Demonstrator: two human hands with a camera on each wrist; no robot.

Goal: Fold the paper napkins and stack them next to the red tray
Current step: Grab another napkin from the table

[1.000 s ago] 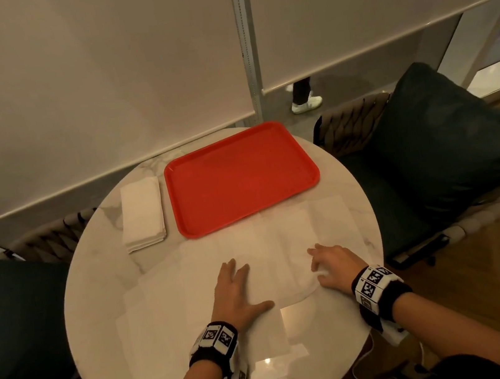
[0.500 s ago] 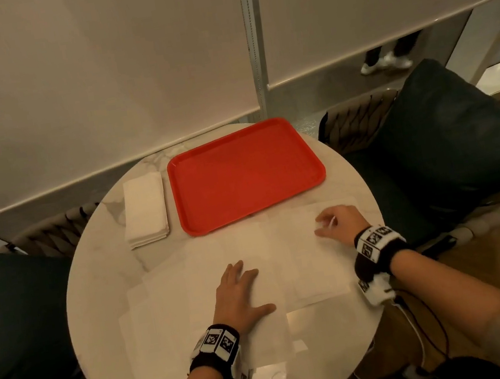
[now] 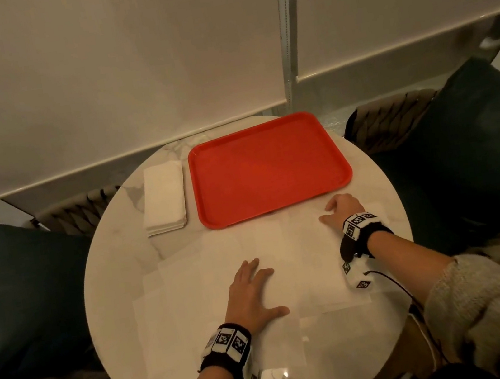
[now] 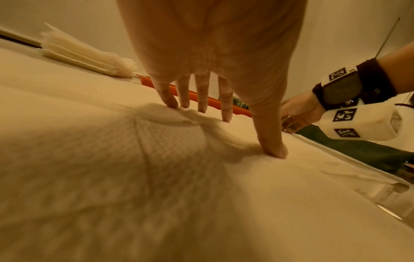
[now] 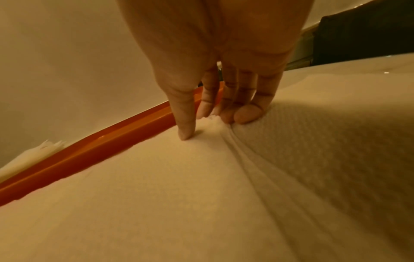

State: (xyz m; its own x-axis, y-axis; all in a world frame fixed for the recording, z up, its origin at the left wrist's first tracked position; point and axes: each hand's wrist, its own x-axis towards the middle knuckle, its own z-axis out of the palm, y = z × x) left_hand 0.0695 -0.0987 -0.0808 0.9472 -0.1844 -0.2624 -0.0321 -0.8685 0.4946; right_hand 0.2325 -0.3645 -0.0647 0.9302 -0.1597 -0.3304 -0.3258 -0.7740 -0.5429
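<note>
Several unfolded white napkins [image 3: 305,256] lie overlapping on the near half of the round table. My left hand [image 3: 251,289] lies flat on them, its fingers [image 4: 202,99] spread and pressing down. My right hand [image 3: 332,212] is at the top napkin's far edge, by the red tray's [image 3: 268,166] front right corner. In the right wrist view my right hand [image 5: 212,124] pinches that edge between thumb and curled fingers, and the paper [image 5: 201,177] bunches into ridges. A stack of folded napkins [image 3: 165,199] lies just left of the tray.
The marble table [image 3: 115,259] is small and round, with its rim close on every side. Woven chairs with dark cushions [image 3: 466,155] stand left and right. Roller blinds hang behind the table. The tray's rim [image 5: 100,147] runs right beside my right fingers.
My right hand has slid from the napkin's near edge away from me to its far edge beside the tray and gathered the paper there. The left hand has stayed flat in place.
</note>
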